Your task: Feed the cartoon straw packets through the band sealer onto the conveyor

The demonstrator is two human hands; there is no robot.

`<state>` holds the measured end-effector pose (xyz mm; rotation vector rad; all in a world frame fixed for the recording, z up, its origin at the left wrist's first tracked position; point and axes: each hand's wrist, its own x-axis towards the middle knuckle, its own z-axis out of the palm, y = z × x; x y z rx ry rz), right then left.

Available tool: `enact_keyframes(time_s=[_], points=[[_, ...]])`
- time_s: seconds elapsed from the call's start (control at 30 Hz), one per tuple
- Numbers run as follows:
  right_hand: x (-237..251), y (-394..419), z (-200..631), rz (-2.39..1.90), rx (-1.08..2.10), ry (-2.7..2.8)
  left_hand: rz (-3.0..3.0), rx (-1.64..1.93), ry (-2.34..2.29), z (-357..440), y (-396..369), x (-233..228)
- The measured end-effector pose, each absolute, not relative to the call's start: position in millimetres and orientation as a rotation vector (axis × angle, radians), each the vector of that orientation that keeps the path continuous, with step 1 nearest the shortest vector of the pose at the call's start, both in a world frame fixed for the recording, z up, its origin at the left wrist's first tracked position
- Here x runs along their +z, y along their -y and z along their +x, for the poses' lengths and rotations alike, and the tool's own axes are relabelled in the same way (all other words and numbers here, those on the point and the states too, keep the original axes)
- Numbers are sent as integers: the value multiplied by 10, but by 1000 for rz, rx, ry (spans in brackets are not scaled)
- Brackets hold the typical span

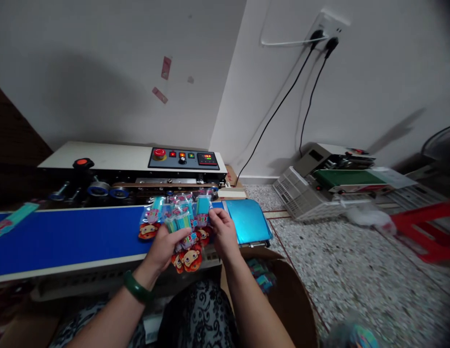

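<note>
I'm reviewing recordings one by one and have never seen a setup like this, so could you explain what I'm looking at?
There is no robot here: each grip is a person's bare hand. The single picture comes from a camera worn on that person's head, looking forward and down.

In front is a long machine with a control panel and a blue belt. At the belt's far left lies a clear packet.

The left grip holds a bunch of clear packets with cartoon faces on them, and the right grip pinches one packet's edge. Below the right forearm is a cardboard box with turquoise things inside, too dim to make out fully.
</note>
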<state>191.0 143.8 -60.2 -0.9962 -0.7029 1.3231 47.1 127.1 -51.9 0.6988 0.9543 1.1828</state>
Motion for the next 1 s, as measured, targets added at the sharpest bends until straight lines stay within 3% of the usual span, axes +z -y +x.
enact_keyframes(time_s=[0.33, 0.53, 0.7, 0.87, 1.0], points=[[-616, -1478, 2021, -966, 1405, 723, 647, 1083, -956, 520, -1291, -580], [-719, -1685, 2359, -1326, 1132, 537, 619, 1121, -983, 475, -1300, -551], [-690, -1994, 2511, -1501, 1287, 743, 605, 1143, -948, 456, -1299, -538], [-578, -1979, 2352, -1455, 1216, 821, 607, 1163, -936, 456, -1311, -540], [-515, -1641, 2142, -1171, 1429, 1066, 619, 1178, -958, 454, -1322, -553]])
